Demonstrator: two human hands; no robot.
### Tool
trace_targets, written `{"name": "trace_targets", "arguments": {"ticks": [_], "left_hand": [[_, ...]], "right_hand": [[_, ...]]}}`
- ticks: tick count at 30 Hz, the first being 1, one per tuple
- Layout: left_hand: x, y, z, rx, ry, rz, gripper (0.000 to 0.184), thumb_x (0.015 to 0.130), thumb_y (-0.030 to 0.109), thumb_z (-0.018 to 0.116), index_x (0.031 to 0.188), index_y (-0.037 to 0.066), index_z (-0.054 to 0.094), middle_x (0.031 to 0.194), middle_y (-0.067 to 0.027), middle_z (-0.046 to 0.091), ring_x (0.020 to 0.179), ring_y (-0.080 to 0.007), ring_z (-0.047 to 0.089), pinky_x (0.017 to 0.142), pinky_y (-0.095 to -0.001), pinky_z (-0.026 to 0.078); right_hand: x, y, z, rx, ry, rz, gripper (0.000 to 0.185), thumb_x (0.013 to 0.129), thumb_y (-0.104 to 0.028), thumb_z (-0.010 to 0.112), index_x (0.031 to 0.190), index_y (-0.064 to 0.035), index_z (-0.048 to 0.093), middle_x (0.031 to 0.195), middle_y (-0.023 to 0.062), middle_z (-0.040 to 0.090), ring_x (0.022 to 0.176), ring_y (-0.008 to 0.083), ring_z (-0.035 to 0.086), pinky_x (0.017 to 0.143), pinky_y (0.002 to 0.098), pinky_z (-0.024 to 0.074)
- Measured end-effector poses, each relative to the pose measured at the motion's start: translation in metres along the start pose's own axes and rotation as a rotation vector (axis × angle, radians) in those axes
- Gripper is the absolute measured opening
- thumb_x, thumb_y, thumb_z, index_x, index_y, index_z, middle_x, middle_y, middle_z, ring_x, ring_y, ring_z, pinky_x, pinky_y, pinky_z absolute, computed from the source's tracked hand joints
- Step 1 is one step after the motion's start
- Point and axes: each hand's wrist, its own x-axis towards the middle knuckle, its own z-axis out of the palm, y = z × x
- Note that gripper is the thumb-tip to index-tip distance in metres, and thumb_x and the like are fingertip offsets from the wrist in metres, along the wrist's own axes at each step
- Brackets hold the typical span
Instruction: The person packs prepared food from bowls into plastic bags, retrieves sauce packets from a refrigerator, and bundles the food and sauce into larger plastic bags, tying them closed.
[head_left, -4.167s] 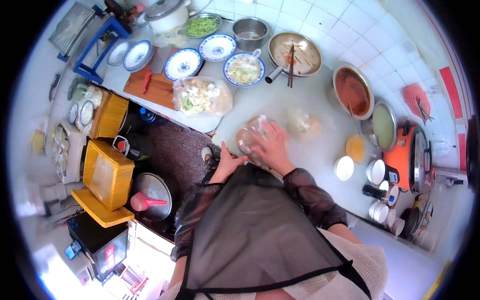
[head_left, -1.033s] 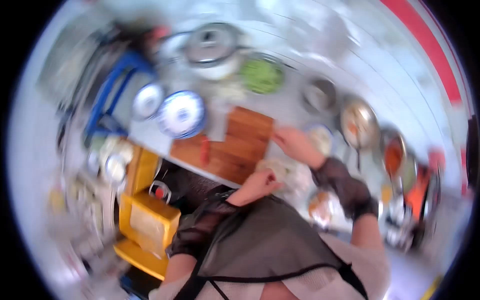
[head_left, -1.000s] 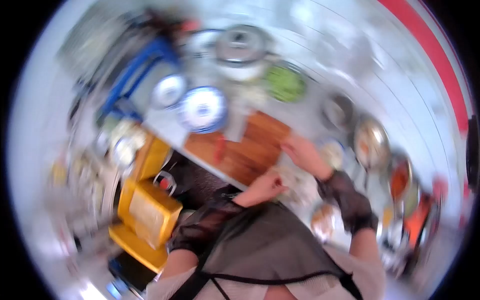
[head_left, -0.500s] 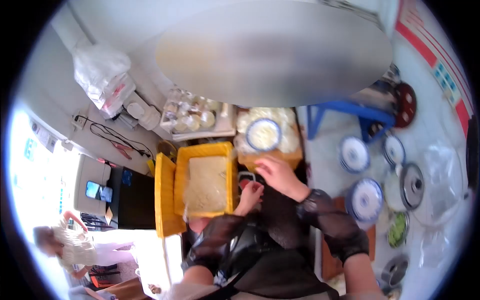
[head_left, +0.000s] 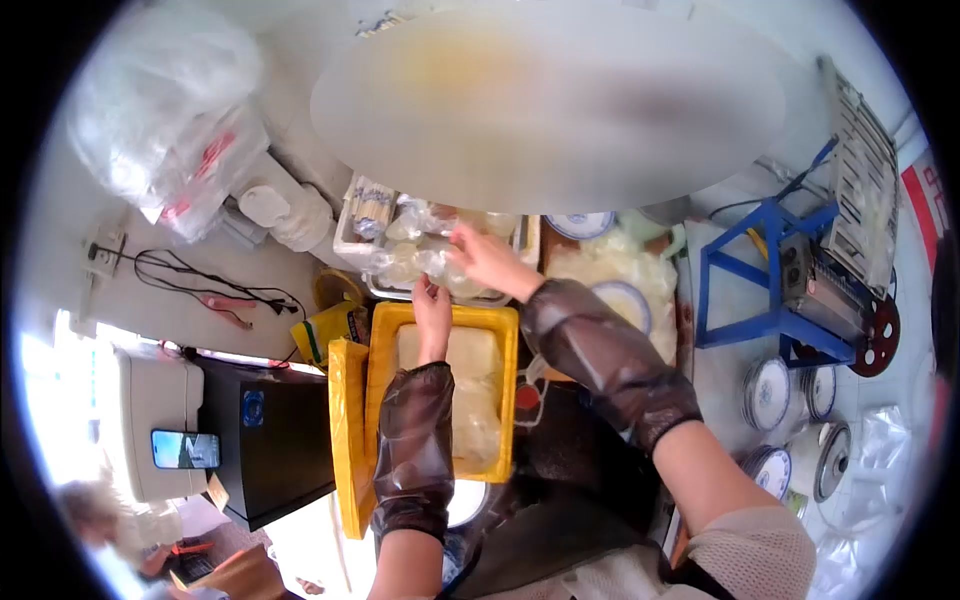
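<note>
Left hand (head_left: 433, 312) and right hand (head_left: 487, 263) meet at a tray (head_left: 534, 238) of plastic bags (head_left: 405, 257).
The bags lie beyond a yellow crate (head_left: 510, 400); left fingers curl, right ones bend half open; whether either grips a bag cannot be told.

Clear, crumpled plastic bags (head_left: 405, 262), seemingly holding pale contents, fill a tray (head_left: 534, 245).

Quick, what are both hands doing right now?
Left hand: fingers curled at the tray; hold cannot be told.
Right hand: fingers at the clear plastic bags; grip cannot be told.
</note>
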Motion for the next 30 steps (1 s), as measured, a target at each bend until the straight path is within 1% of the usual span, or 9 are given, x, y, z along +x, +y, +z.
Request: {"name": "trace_targets", "arguments": {"ticks": [5,7,10,12,19,22,25,29,30], "left_hand": [[0.017,-0.006,0.003,-0.140,0.089,-0.129,0.048,0.082,-0.004,0.053,0.128,-0.003,0.043,0.122,-0.0139,0.051,0.105,-0.0200,0.053,0.088,-0.0288,0.045],[-0.029,0.073,-0.008,0.057,-0.040,-0.081,0.038,0.087,0.003,0.051,0.124,0.000,0.047,0.120,-0.0129,0.053,0.102,-0.0201,0.054,0.084,-0.0296,0.047],[-0.101,0.129,-0.005,-0.172,-0.092,0.002,0.033,0.089,0.003,0.043,0.122,-0.001,0.047,0.119,-0.0154,0.053,0.103,-0.0206,0.054,0.083,-0.0326,0.047],[-0.173,0.169,0.015,-0.236,-0.209,-0.125,0.032,0.090,0.003,0.044,0.121,0.000,0.047,0.121,-0.0128,0.052,0.106,-0.0208,0.052,0.085,-0.0327,0.046],[-0.497,0.133,0.127,0.153,-1.621,-0.216,0.024,0.089,0.019,0.059,0.105,0.001,0.057,0.100,-0.0085,0.058,0.086,-0.0158,0.057,0.072,-0.0284,0.048],[-0.681,0.158,0.138,0.273,-1.951,0.533,0.039,0.077,0.032,0.072,0.092,0.000,0.055,0.085,-0.0128,0.053,0.078,-0.0277,0.054,0.068,-0.0365,0.046],[-0.834,0.155,0.147,0.056,-1.661,1.162,0.044,0.073,0.039,0.072,0.089,0.003,0.052,0.093,-0.0153,0.050,0.086,-0.0361,0.052,0.069,-0.0419,0.045],[-0.892,0.120,0.169,0.103,-1.688,1.348,0.018,0.080,0.016,0.063,0.086,0.002,0.054,0.082,-0.0110,0.055,0.087,-0.0292,0.056,0.077,-0.0386,0.046],[-0.891,0.122,0.167,0.115,-1.683,1.347,0.018,0.080,0.016,0.063,0.086,0.002,0.054,0.082,-0.0110,0.055,0.087,-0.0292,0.056,0.077,-0.0386,0.046]], "right_hand": [[0.020,0.001,0.035,-0.305,-0.061,-0.035,0.025,0.083,-0.025,0.058,0.101,-0.0073,0.058,0.081,0.0139,0.066,0.079,0.0328,0.064,0.066,0.0413,0.0492],[-0.039,-0.061,-0.039,0.418,-0.194,-0.102,0.020,0.082,-0.024,0.054,0.080,-0.0094,0.068,0.072,0.0103,0.066,0.073,0.0311,0.065,0.063,0.0406,0.0498],[-0.124,-0.057,-0.035,0.225,0.384,-0.053,0.023,0.083,-0.027,0.054,0.079,-0.0053,0.058,0.065,0.0185,0.057,0.062,0.0378,0.057,0.055,0.0466,0.0420],[-0.238,-0.080,-0.079,0.266,0.422,0.118,0.026,0.086,-0.031,0.055,0.084,-0.0050,0.051,0.064,0.0193,0.055,0.061,0.0390,0.055,0.054,0.0478,0.0402],[-0.697,-0.167,-0.045,-0.442,1.092,0.687,0.020,0.080,-0.013,0.059,0.099,-0.0110,0.051,0.069,0.0125,0.058,0.059,0.0327,0.060,0.050,0.0381,0.0476],[-0.840,-0.239,-0.021,-0.447,1.363,1.160,0.013,0.083,-0.013,0.061,0.091,-0.0076,0.053,0.064,0.0136,0.057,0.058,0.0321,0.060,0.049,0.0370,0.0458],[-0.915,-0.296,-0.020,-0.321,1.588,1.438,0.018,0.087,-0.021,0.061,0.093,-0.0062,0.053,0.057,0.0138,0.055,0.057,0.0239,0.061,0.049,0.0362,0.0451],[-0.995,-0.299,-0.006,0.045,1.526,1.451,0.021,0.089,-0.023,0.060,0.099,-0.0055,0.057,0.064,0.0040,0.058,0.059,0.0105,0.057,0.051,0.0272,0.0440],[-1.003,-0.293,-0.004,0.599,1.720,1.170,0.025,0.089,-0.025,0.060,0.100,-0.0034,0.057,0.074,0.0044,0.061,0.067,0.0101,0.058,0.056,0.0261,0.0453]]}}
